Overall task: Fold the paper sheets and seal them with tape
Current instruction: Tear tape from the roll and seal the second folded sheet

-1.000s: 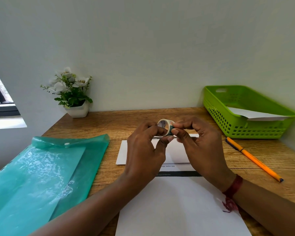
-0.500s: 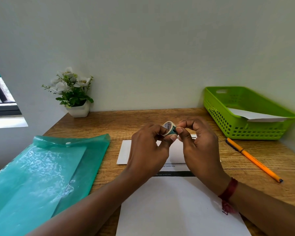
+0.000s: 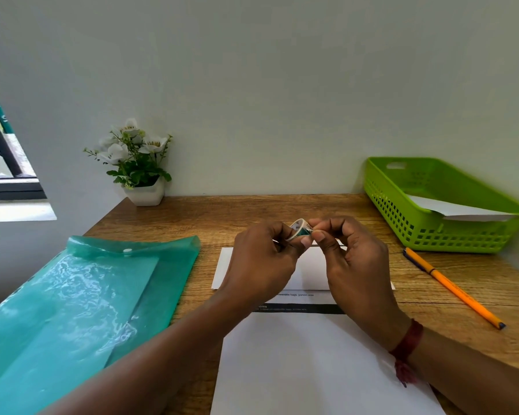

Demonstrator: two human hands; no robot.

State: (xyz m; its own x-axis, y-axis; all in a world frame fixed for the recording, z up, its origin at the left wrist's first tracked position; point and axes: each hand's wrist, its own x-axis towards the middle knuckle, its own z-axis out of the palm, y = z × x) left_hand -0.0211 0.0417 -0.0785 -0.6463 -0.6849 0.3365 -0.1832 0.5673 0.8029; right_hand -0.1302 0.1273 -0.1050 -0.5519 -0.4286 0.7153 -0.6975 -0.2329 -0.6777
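Pinching round tape roll (image 3: 298, 229): left hand (image 3: 262, 265), right hand (image 3: 357, 265).

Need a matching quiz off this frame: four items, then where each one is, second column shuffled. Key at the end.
Column A
1. tape roll
2. orange pen
3. teal folder
4. flower pot

Column B
a. back left corner of the desk, by the wall
b. pinched between the left hand and right hand, above the folded paper
c. lying on the desk on the near side of the green basket
d. flat on the left side of the desk

Pairs: 1-b, 2-c, 3-d, 4-a
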